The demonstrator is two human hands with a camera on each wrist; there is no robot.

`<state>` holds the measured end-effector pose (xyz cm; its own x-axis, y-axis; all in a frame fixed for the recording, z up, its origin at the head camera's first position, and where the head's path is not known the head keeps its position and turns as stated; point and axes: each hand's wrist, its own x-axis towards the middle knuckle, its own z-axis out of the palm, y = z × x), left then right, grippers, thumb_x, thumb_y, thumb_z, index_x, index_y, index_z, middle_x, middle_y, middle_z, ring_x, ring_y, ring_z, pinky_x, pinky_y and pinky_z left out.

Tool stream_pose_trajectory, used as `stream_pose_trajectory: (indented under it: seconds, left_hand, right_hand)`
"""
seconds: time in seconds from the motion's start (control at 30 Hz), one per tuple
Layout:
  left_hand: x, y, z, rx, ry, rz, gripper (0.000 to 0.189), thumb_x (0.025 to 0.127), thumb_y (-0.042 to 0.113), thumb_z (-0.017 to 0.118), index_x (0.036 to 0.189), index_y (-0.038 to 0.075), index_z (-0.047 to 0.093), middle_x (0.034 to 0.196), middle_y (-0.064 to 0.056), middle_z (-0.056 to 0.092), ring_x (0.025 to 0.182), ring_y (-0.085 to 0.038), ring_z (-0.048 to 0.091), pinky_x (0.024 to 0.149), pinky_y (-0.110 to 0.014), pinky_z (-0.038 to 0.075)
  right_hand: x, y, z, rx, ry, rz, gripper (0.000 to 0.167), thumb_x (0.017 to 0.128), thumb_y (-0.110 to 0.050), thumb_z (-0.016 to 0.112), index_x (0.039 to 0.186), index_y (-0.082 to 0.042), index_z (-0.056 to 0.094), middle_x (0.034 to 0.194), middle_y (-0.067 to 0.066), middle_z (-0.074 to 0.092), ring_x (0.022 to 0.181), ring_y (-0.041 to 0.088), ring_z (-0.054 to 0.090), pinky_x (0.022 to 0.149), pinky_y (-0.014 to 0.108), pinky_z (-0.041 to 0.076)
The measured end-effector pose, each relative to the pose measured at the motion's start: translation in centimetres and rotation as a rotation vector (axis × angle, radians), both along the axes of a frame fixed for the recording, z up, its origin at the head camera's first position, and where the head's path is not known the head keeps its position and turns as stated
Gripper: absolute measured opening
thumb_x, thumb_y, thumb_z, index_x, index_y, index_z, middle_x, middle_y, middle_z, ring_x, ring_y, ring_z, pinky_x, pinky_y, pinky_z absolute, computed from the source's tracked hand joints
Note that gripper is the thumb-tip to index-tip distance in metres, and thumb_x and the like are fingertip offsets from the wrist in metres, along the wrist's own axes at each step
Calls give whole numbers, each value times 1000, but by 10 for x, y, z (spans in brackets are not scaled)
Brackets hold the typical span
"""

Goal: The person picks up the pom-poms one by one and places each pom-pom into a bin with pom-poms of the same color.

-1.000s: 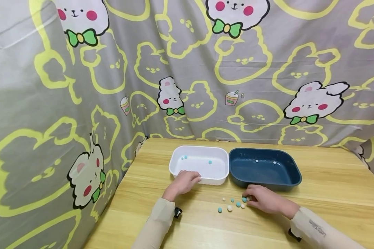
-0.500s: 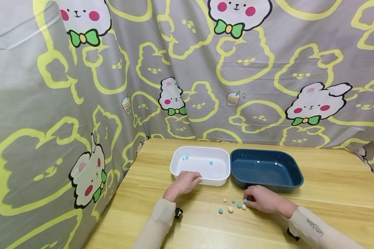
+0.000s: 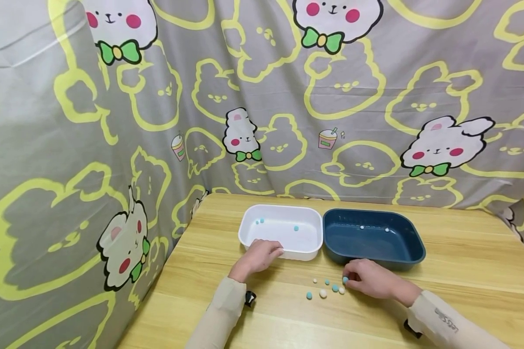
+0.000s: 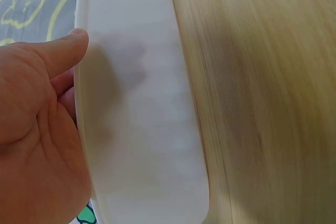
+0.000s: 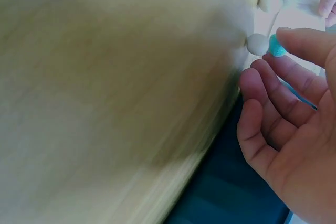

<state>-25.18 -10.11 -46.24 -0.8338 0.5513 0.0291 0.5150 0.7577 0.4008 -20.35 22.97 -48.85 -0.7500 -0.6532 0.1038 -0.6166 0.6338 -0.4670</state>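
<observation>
My left hand (image 3: 259, 256) holds the near rim of a white plastic tub (image 3: 298, 254). In the left wrist view its thumb lies at the rim, with other fingers showing faintly through the wall. In front of a navy tub (image 3: 375, 245), my right hand (image 3: 368, 279) pinches a small blue ball (image 5: 276, 45) between thumb and forefinger, low over the table. The other fingers are curled. A white ball (image 5: 257, 44) sits right beside it in the right wrist view. More blue balls (image 3: 309, 295) and white balls (image 3: 323, 293) lie loose to the left of this hand.
The two tubs stand side by side on a wooden table (image 3: 463, 271). Blue balls (image 3: 296, 228) lie in the white tub, and two white balls (image 3: 386, 230) in the navy one. A patterned curtain (image 3: 284, 179) hangs behind and to the left.
The right fingertips have come together on the blue ball beside them, which has shifted slightly. A white ball near those fingers is now hidden from the head view. My left hand stays at the rim.
</observation>
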Motion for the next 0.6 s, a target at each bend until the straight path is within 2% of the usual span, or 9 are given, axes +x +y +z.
stream_pose_trajectory:
  seconds: [0.3, 0.6]
  left_hand:
    - [-1, 0, -1, -10, 3, 4, 22, 98, 31, 51, 98, 18, 69, 82, 7, 65, 69, -8, 48, 83, -33, 37]
    - [-2, -1, -2, -10, 0, 0, 23, 99, 31, 50, 99, 17, 69, 83, 6, 65, 70, -8, 49, 82, -32, 37]
  right_hand:
    - [2, 1, 5, -27, 27, 21, 6, 87, -16, 69, 84, -20, 65, 81, -17, 53, 71, 3, 49, 62, 23, 43]
    - [5, 5, 10, -44, -30, 38, 8, 87, -14, 68, 84, -20, 64, 77, -18, 50, 68, 2, 48, 60, 21, 42]
